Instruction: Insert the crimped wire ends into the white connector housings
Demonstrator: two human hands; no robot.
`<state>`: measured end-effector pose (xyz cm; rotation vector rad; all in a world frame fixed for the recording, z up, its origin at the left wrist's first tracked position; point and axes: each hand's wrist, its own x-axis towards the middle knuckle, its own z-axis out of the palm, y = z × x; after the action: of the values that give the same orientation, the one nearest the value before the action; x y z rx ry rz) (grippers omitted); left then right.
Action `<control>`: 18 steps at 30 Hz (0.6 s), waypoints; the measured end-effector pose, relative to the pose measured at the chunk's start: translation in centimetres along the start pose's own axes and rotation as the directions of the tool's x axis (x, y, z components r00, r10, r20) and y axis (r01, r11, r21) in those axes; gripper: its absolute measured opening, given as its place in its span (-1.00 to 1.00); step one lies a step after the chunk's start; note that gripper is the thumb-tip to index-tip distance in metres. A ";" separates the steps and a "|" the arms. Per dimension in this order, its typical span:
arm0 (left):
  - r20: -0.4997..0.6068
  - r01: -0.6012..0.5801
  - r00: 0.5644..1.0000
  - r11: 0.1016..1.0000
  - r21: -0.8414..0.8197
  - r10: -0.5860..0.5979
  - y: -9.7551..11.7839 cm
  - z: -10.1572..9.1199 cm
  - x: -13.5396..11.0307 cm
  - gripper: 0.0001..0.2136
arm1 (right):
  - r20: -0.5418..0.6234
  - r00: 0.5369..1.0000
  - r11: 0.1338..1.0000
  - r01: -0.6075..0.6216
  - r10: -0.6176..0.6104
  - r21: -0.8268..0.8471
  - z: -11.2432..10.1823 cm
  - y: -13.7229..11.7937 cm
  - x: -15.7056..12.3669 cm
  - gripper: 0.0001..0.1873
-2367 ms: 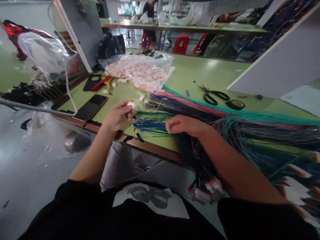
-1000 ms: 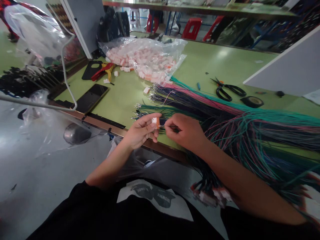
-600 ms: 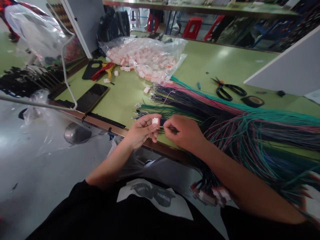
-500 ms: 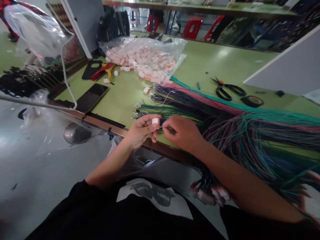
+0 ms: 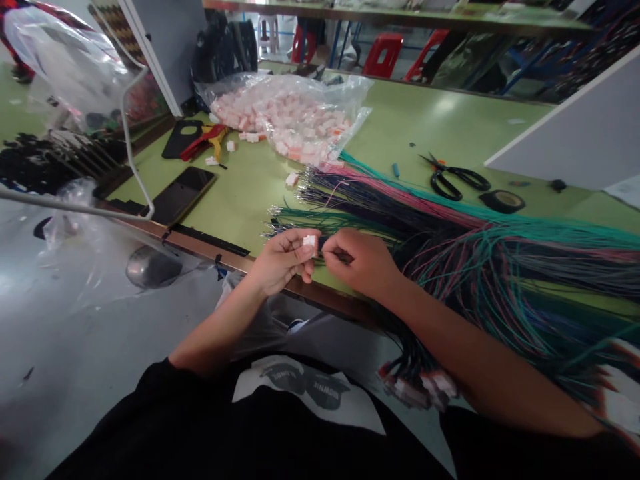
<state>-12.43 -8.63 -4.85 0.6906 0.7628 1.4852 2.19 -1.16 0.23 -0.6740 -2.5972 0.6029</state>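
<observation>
Near the table's front edge, my left hand (image 5: 283, 261) pinches a small white and orange connector housing (image 5: 309, 241) between thumb and fingers. Just right of it, my right hand (image 5: 363, 263) is closed in a pinch on a thin wire, whose end is mostly hidden by the fingertips. The two hands are almost touching. Behind them lie bundles of cut wires (image 5: 360, 193) in black, pink and green, with metal terminals (image 5: 303, 183) at their left ends. Wired connectors (image 5: 420, 387) hang off the edge below my right forearm.
A clear plastic bag (image 5: 290, 113) full of connector housings lies at the back. Red and yellow pliers (image 5: 205, 143) and a phone (image 5: 184, 195) are on the left. Scissors (image 5: 453, 177) and a roll of black tape (image 5: 502, 201) lie on the right. A bent metal rod (image 5: 127, 133) crosses the left side.
The metal wire tip that showed between my hands no longer shows. My right fingertips have shifted slightly left, nearer the connector housing; my left hand keeps its hold.
</observation>
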 end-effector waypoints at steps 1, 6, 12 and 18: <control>-0.001 0.001 1.000 1.000 0.000 -0.001 0.0 0.0 0.0 -0.63 | 0.003 1.000 1.000 -0.004 0.004 0.011 0.0 0.0 0.0 -0.90; 0.003 0.010 1.000 0.999 0.040 -0.010 0.0 -0.1 -0.1 -0.63 | 0.025 1.000 0.999 0.000 0.000 0.032 0.2 -0.1 -0.1 -0.89; 0.022 -0.001 1.000 1.000 0.019 0.001 0.0 -0.1 -0.2 -0.64 | 0.068 0.997 0.994 -0.039 0.032 0.106 0.0 -0.3 0.2 -0.85; 0.156 -0.050 0.986 0.998 -0.035 0.055 0.4 -0.4 -1.0 -0.73 | -0.022 0.984 0.984 -0.176 0.177 0.030 -3.4 3.0 1.4 -0.81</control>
<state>-12.98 -9.67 -4.73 0.7996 0.6041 1.4679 3.75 2.95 1.95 -0.9034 -2.5187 0.6780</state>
